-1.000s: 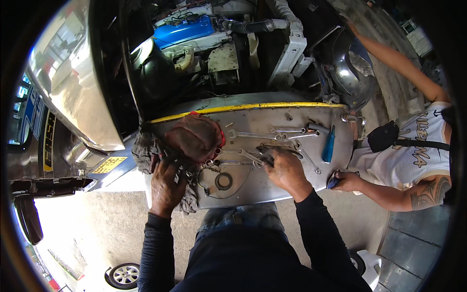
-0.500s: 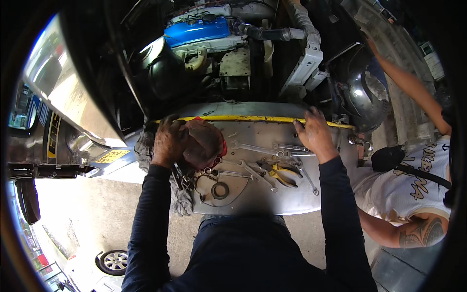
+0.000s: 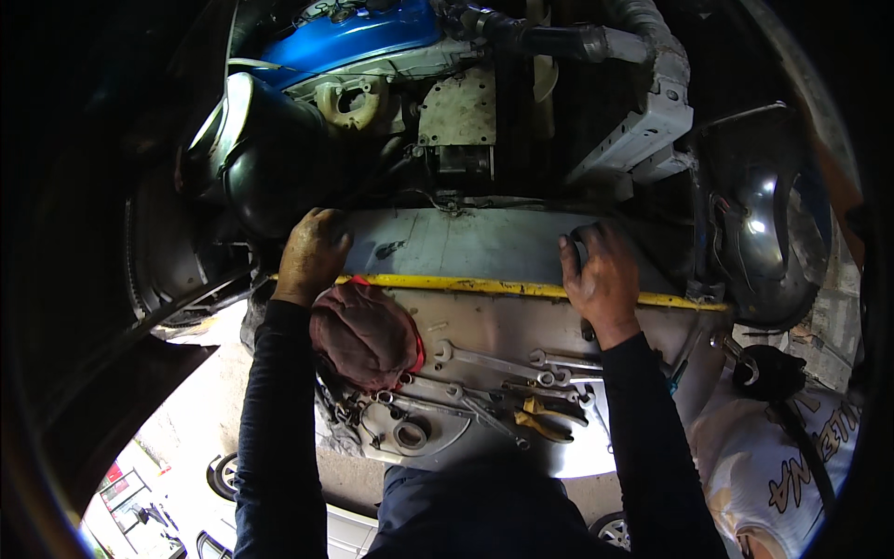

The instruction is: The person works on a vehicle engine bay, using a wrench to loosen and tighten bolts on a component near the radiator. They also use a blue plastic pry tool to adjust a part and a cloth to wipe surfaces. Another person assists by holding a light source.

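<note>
A grey metal panel with a yellow front strip lies across the front of the engine bay. My left hand rests at the panel's left end, fingers bent forward and largely hidden. Toward the other end is my right hand, its thumb apart from the bent fingers; no held object shows. Nearer me, a dark red cloth lies beside my left forearm. Several wrenches, yellow-handled pliers and a metal ring are spread over the lower metal surface.
Beyond the panel are a blue engine cover, a grey bracket and dark hoses. A round headlamp housing sits at the right. A person in a white shirt is close on my right.
My view has shifted forward over the engine bay, so the tools appear lower. Both hands have moved forward from the yellow strip, onto or over the grey panel.
</note>
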Demonstrator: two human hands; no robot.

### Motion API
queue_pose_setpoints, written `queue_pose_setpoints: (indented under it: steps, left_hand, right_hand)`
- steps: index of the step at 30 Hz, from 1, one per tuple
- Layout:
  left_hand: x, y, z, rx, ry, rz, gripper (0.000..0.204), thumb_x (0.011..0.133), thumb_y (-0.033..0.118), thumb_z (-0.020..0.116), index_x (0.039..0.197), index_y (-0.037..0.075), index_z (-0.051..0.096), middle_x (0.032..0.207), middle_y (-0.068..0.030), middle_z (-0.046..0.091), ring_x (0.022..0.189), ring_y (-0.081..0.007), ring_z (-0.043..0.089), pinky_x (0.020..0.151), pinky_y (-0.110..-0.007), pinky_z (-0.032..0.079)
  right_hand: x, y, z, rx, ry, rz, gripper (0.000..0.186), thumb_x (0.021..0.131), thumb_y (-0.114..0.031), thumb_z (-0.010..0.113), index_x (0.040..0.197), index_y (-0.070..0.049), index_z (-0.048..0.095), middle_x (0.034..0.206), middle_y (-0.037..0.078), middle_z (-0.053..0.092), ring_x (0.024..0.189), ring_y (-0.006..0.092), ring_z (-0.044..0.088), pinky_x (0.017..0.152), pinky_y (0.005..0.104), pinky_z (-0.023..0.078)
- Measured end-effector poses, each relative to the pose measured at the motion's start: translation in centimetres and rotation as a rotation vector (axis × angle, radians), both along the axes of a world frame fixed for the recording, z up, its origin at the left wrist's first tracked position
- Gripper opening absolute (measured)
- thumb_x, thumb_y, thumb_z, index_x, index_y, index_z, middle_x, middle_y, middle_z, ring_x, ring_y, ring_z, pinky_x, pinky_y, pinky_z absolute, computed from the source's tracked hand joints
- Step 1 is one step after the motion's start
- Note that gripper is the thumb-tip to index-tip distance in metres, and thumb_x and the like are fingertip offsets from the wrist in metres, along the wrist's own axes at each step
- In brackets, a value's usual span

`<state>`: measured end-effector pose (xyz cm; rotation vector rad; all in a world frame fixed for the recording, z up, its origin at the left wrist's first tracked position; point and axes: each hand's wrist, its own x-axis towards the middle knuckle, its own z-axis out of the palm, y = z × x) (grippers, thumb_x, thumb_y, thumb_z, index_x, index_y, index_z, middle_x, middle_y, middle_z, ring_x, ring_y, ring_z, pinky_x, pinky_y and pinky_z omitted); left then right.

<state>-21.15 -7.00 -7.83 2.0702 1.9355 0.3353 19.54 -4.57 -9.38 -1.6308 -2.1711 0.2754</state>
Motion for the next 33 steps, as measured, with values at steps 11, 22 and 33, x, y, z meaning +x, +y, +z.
queue_pose_setpoints:
  steps: [11, 22, 33]
  left_hand:
    - [-1.6, 10.8, -9.3, -0.469, 0.038, -0.004, 0.032, 0.092, 0.022, 0.061, 0.113, 0.000, 0.070, 0.107, -0.0237, 0.072, 0.105, -0.0420, 0.068, 0.091, -0.048, 0.055]
    - [3.6, 8.4, -10.1, -0.652, 0.038, -0.128, 0.043, 0.092, 0.030, 0.058, 0.127, 0.006, 0.065, 0.124, -0.0269, 0.066, 0.115, -0.0375, 0.066, 0.100, -0.046, 0.053]
    - [2.7, 10.5, -11.1, -0.651, -0.017, 0.040, 0.068, 0.098, 0.039, 0.054, 0.158, 0.011, 0.037, 0.165, -0.0219, 0.030, 0.146, -0.0491, 0.037, 0.121, -0.049, 0.033]
  right_hand:
    - [-0.2, 0.7, -0.4, 0.061, -0.002, 0.032, 0.014, 0.087, -0.014, 0.070, 0.093, -0.003, 0.065, 0.091, 0.017, 0.063, 0.087, 0.0376, 0.064, 0.074, 0.0463, 0.053]
    - [-0.7, 1.0, -0.1, -0.052, 0.004, 0.009, 0.019, 0.090, -0.019, 0.063, 0.092, 0.000, 0.062, 0.088, 0.019, 0.059, 0.081, 0.0391, 0.060, 0.071, 0.0471, 0.049]
    - [-0.8, 1.0, -0.2, -0.049, -0.051, 0.019, 0.025, 0.096, -0.025, 0.060, 0.092, -0.001, 0.059, 0.087, 0.018, 0.056, 0.079, 0.0374, 0.058, 0.071, 0.0474, 0.047]
